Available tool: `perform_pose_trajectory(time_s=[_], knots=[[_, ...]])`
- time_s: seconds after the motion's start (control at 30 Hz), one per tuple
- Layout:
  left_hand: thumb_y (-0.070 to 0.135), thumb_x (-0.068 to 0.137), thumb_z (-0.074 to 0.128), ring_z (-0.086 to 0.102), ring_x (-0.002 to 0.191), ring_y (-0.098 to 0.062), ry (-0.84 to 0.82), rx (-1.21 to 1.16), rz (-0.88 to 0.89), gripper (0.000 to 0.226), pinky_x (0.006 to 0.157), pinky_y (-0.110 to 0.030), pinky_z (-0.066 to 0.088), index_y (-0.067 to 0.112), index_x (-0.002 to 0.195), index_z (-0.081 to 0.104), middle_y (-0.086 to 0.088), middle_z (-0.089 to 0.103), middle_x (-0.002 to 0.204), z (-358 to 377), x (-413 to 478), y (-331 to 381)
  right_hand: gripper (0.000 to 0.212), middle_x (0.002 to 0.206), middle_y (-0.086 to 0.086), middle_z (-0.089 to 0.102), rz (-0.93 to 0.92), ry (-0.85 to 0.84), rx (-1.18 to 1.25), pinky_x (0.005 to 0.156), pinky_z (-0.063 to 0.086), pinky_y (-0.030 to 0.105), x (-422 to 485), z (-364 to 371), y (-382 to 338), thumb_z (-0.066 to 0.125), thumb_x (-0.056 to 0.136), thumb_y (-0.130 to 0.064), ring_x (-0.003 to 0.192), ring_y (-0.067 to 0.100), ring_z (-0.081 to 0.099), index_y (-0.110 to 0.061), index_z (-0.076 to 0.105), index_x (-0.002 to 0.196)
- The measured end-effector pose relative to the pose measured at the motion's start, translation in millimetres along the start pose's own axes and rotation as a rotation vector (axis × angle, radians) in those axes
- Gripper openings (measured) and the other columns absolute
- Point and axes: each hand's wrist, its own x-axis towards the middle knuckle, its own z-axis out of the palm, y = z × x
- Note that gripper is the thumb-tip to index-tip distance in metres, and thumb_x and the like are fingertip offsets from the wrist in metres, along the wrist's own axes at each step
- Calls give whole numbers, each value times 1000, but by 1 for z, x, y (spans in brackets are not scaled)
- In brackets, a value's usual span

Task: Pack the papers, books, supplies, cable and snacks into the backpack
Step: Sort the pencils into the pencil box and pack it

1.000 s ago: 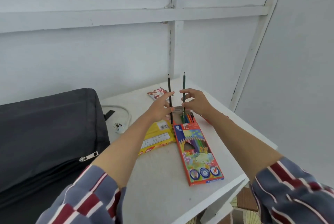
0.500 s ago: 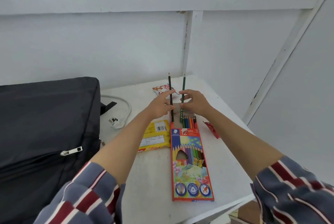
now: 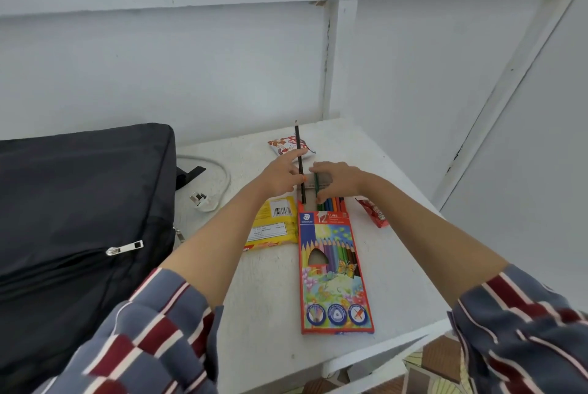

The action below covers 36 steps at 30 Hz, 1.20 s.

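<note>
Orange cardboard marks the landmark for everything else: the coloured-pencil box (image 3: 334, 269) lies flat on the white counter (image 3: 270, 314), its open flap end pointing away from the person. At that far mouth the left hand (image 3: 281, 178) pinches a dark pencil (image 3: 299, 161) between thumb and fingertips, the pencil standing nearly upright with its lower end just at the box's opening. The right hand (image 3: 339, 183) is closed around a green pencil (image 3: 317, 186), which already sits low among the row of pencil ends (image 3: 331, 201) showing at the mouth.

The step in hand looks to be returning loose pencils to the box before it goes into the backpack (image 3: 79, 218), which lies well to the box's left with its zip closed. To do it well, tip each pencil down until it runs along the box's length, find a free slot, and slide it rather than push it, so no point snaps. One hand would do better pinning the box so that it cannot skate away. Then fold the flap shut.

A yellow snack packet (image 3: 273, 228) touches the box's left edge, a red wrapper (image 3: 374, 213) lies right of its mouth, another snack (image 3: 288, 145) sits beyond it, and the white cable (image 3: 210, 183) lies between box and backpack.
</note>
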Motion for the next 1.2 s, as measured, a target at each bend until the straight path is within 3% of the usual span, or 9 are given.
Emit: perform_pose_trajectory(time_s=[0.13, 0.23, 0.3, 0.5, 0.67, 0.9, 1.03, 1.2], knots=[[3, 90, 55, 54, 94, -27, -5, 2, -4, 63, 80, -36, 49, 26, 144, 30, -18, 57, 108, 0, -1, 0, 77, 156, -2, 19, 31, 177, -43, 112, 12, 46, 1, 2, -3, 61, 85, -42, 141, 24, 18, -27, 20, 147], [4, 90, 56, 53, 88, -25, -8, 13, -11, 63, 74, -30, 49, 25, 144, 31, -12, 57, 93, 1, -1, 2, 79, 158, -1, 11, 64, 98, -105, 113, 9, 49, 4, 8, -1, 57, 87, -48, 143, 26, 12, -24, 15, 149], [4, 90, 56, 52, 86, -25, -10, 19, -16, 62, 77, -35, 50, 24, 144, 31, -10, 55, 86, 1, -2, 2, 80, 158, -1, 8, 66, 70, -115, 113, 9, 51, 3, 10, 1, 58, 85, -49, 143, 27, 10, -24, 17, 149], [3, 90, 56, 55, 90, -28, 1, 17, -31, 63, 87, -44, 50, 25, 143, 31, -26, 60, 107, 2, -4, -1, 84, 158, 0, 10, 23, 42, -80, 112, 10, 52, -1, 6, 1, 69, 77, -47, 143, 27, 11, -26, 26, 146], [3, 89, 56, 56, 83, -24, -5, 35, -4, 63, 82, -38, 49, 22, 144, 31, -15, 59, 89, 3, -4, 1, 90, 158, -3, 6, 24, 0, -50, 113, 11, 53, -3, 9, 4, 70, 75, -48, 144, 26, 8, -27, 20, 148], [5, 89, 58, 54, 78, -23, -18, 55, -10, 65, 74, -34, 47, 23, 145, 30, -17, 61, 90, 4, -5, 1, 69, 154, 0, 21, 7, 15, -64, 110, 12, 49, -13, 4, 5, 68, 77, -48, 140, 25, 17, -29, 39, 137], [6, 89, 58, 56, 80, -23, -8, 75, -6, 65, 78, -35, 48, 23, 144, 30, -15, 61, 92, 4, -6, 2, 72, 157, -2, 13, 10, 43, -93, 111, 9, 52, -9, 8, 4, 57, 83, -55, 142, 26, 13, -33, 27, 145], [7, 89, 58, 55, 77, -19, 3, 108, 1, 64, 75, -31, 46, 23, 144, 30, -13, 61, 91, 5, -6, 1, 70, 157, -2, 15, 7, 7, -84, 111, 11, 51, -9, 11, 7, 62, 81, -54, 142, 25, 16, -34, 33, 141]])
